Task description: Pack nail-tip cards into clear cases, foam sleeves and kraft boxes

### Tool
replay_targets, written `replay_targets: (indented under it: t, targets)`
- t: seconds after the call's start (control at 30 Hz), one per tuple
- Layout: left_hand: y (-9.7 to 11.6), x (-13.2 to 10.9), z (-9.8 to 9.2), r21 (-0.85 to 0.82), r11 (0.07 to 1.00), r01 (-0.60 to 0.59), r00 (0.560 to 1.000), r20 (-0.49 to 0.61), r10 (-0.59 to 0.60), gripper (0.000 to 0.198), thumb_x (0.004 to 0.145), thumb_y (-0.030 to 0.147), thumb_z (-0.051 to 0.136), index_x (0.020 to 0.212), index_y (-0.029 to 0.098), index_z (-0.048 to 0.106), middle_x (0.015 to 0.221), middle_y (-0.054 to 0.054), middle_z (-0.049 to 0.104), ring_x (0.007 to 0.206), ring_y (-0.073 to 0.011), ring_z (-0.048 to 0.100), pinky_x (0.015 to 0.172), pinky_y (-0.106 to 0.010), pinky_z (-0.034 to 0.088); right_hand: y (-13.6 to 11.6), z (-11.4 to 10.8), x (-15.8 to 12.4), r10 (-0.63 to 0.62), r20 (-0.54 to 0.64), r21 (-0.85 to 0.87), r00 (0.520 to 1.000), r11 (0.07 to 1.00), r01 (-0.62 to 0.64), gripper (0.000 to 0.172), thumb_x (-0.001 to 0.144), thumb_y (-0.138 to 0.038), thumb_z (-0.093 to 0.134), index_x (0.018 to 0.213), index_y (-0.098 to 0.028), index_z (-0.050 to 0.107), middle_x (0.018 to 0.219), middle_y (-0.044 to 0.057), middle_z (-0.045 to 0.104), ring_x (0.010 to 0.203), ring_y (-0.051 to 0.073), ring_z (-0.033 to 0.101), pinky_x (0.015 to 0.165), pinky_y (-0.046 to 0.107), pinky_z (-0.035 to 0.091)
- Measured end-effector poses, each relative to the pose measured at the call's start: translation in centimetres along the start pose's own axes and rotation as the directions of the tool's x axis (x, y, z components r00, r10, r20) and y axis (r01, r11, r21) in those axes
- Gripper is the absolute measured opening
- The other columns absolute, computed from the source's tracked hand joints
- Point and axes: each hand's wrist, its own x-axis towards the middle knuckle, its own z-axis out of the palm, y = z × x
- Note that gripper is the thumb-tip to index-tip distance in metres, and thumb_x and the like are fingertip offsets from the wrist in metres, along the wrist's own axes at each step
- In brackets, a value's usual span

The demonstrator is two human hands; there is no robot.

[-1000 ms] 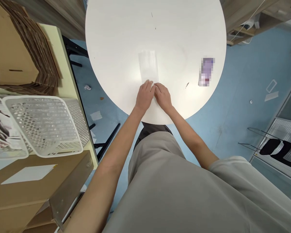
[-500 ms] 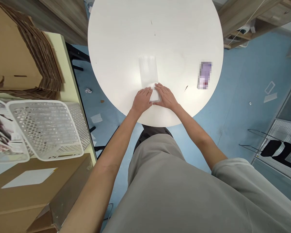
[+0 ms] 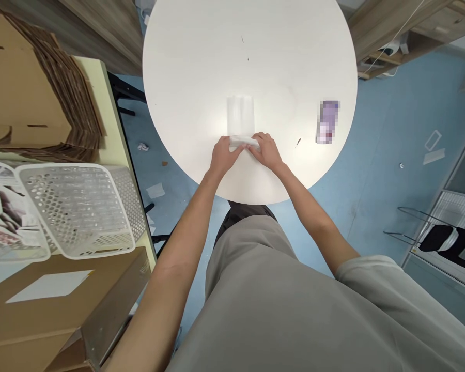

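In the head view I have both hands on a pale, see-through sheet (image 3: 241, 114) lying on the round white table (image 3: 194, 67), close to the near rim and about midway between left and right. My left hand (image 3: 221, 154) grasps the left end of the white band (image 3: 242, 141) at the sheet's near edge; my right hand (image 3: 267, 150) grasps its right end. My thumbs point inward, their tips close together on the near side of the band. I cannot tell whether that band is folded, rolled or a separate piece. The rest of the sheet stretches flat toward the far side, beyond my fingers.

To the right on the table, well apart from my hands, lies a purple item (image 3: 328, 122), blurred out. A dark mark (image 3: 298, 141) shows between it and my right hand. Off to the left, a side table (image 3: 112, 124) bears stacked cardboard (image 3: 27, 88), a white basket (image 3: 77, 209) and a brown box (image 3: 58, 320).
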Motion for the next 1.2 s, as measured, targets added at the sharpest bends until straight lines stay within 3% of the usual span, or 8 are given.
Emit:
replay_targets:
  t: [0.2,0.3,0.4,0.5,0.6,0.8,0.97,1.2]
  targets:
    - [-1.3,1.8,1.1,-0.031,0.99,0.136,0.988,-0.075,-0.138,0.026,0.108,0.042,0.057,0.098,0.024,0.074,0.094,-0.008,0.077,0.093,-0.0279,0.073,0.092,-0.044,0.058,0.5,1.4,1.8,0.095,-0.14,0.065,0.986,0.994,-0.086,0.079,0.102,-0.092,0.042,0.127,-0.023,0.069,0.118,0.015,0.075,0.128,0.04,0.067,0.114,0.064,0.058]
    - [-1.4,2.5,1.4,-0.032,0.989,0.145,0.984,-0.099,-0.148,0.024,0.107,0.044,0.061,0.112,0.026,0.076,0.099,-0.009,0.079,0.101,-0.0308,0.074,0.097,-0.048,0.058,0.2,1.5,2.2,0.132,-0.198,0.066,0.971,0.99,-0.121,0.079,0.103,-0.09,0.045,0.138,-0.022,0.065,0.129,0.017,0.073,0.136,0.04,0.065,0.117,0.065,0.057]
    - [-0.8,3.1,1.2,0.01,0.985,0.171,0.979,-0.11,-0.169,0.047,0.106,0.048,0.063,0.148,0.026,0.064,0.129,-0.015,0.077,0.126,-0.0383,0.071,0.108,-0.057,0.057,-0.4,1.0,2.8,0.108,-0.242,0.015,0.964,0.994,-0.108,0.084,0.104,-0.087,0.05,0.153,-0.019,0.056,0.151,0.023,0.064,0.154,0.043,0.054,0.126,0.071,0.049]
    - [-0.1,3.7,0.7,0.098,0.995,-0.034,0.994,-0.103,0.044,0.071,0.106,0.05,0.062,0.17,0.025,0.043,0.166,-0.02,0.057,0.158,-0.0442,0.05,0.128,-0.063,0.044,-1.1,0.0,3.9,-0.031,-0.158,-0.06,0.987,0.998,0.021,0.081,0.106,-0.079,0.057,0.163,-0.023,0.05,0.171,0.02,0.05,0.168,0.041,0.037,0.135,0.072,0.038]
    - [0.2,4.5,0.2,0.165,0.943,-0.29,0.957,0.042,0.287,0.068,0.108,0.039,0.054,0.171,0.019,0.043,0.176,-0.02,0.047,0.168,-0.0407,0.038,0.137,-0.062,0.032,-1.1,-1.3,4.7,-0.134,0.014,-0.065,0.991,0.989,0.135,0.07,0.11,-0.067,0.06,0.166,-0.027,0.049,0.174,0.014,0.051,0.169,0.036,0.04,0.138,0.067,0.037]
    - [-0.6,4.7,-0.4,0.191,0.911,-0.365,0.924,0.192,0.33,0.09,0.089,0.029,0.069,0.173,0.014,0.041,0.176,-0.022,0.047,0.166,-0.044,0.039,0.143,-0.065,0.018,-0.1,-2.5,4.7,-0.192,0.129,-0.07,0.973,0.977,0.202,0.075,0.105,-0.066,0.066,0.166,-0.025,0.049,0.171,0.016,0.056,0.164,0.038,0.047,0.138,0.067,0.037]
    - [-0.7,3.8,-0.9,0.198,0.919,-0.342,0.935,0.165,0.313,0.086,0.087,0.029,0.071,0.168,0.015,0.048,0.172,-0.021,0.052,0.162,-0.0444,0.044,0.139,-0.064,0.028,-0.2,-2.3,3.6,-0.213,0.136,-0.082,0.968,0.971,0.225,0.074,0.102,-0.065,0.071,0.161,-0.024,0.053,0.175,0.017,0.051,0.168,0.038,0.041,0.138,0.07,0.032]
    - [0.4,1.2,-2.0,0.22,0.938,-0.267,0.943,0.262,0.207,0.058,0.084,0.04,0.075,0.139,0.021,0.076,0.141,-0.015,0.077,0.132,-0.044,0.069,0.12,-0.055,0.052,-0.8,-2.2,-0.5,-0.214,0.168,-0.07,0.962,0.971,0.228,0.058,0.108,-0.055,0.061,0.154,-0.022,0.06,0.169,0.018,0.058,0.159,0.038,0.053,0.136,0.068,0.036]
